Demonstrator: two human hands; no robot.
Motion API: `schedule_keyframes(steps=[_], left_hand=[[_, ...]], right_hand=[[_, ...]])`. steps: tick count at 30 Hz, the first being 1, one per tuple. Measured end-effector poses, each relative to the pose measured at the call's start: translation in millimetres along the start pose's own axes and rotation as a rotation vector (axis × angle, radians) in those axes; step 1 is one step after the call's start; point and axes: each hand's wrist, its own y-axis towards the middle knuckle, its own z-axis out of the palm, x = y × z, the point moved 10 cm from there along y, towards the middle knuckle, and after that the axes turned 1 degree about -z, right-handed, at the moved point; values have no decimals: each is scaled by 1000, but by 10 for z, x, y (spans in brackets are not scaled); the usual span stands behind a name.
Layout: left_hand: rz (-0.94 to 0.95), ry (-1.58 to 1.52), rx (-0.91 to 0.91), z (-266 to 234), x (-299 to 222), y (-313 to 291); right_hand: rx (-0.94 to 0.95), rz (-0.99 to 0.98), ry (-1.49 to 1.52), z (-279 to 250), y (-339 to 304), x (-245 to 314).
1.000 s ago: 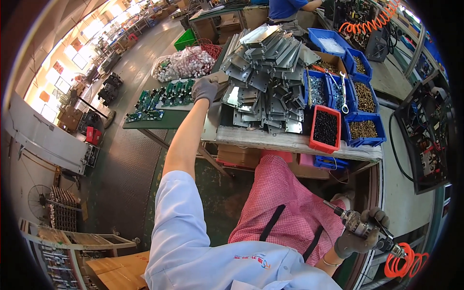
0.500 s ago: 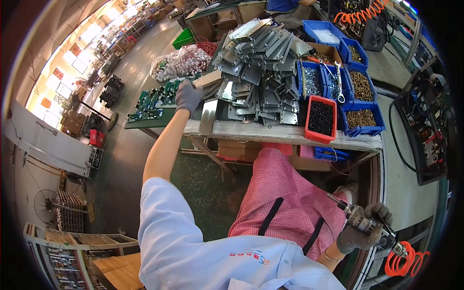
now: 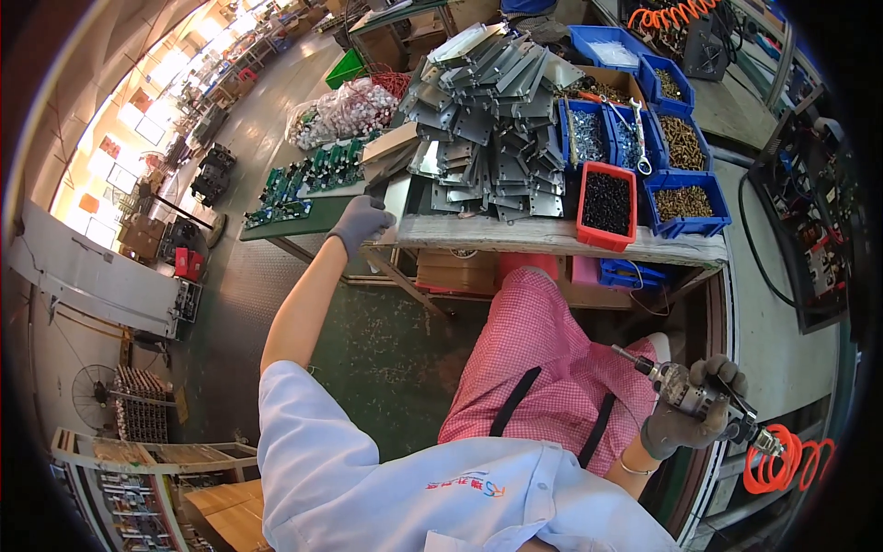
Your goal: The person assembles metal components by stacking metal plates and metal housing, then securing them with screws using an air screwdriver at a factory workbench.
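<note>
Clasping a drill (image 3: 685, 391), the right hand (image 3: 676, 431) is hovering near right while the left hand (image 3: 361, 222), grip unclear, is touching a metal plate (image 3: 397, 197) at the table's near edge (image 3: 552, 236), piled brackets (image 3: 497, 120) seemingly lying unassembled.

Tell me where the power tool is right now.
In the head view, the power tool is at the lower right, held in the right hand, between the pink cloth and the orange hose.

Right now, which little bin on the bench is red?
The parts bin holding small black pieces, at the front edge of the workbench. Its red walls set it apart: the blue bins sit to its right and behind it.
</note>
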Motion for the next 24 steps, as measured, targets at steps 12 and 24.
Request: schedule_keyframes(steps=[12,24], left_hand=[[135,604,-189,-16,-491,-643],[415,552,-125,250,-1454,-1865]], right_hand=[[-105,-15,19,-95,14,102],[-140,31,54,-174,56,1]])
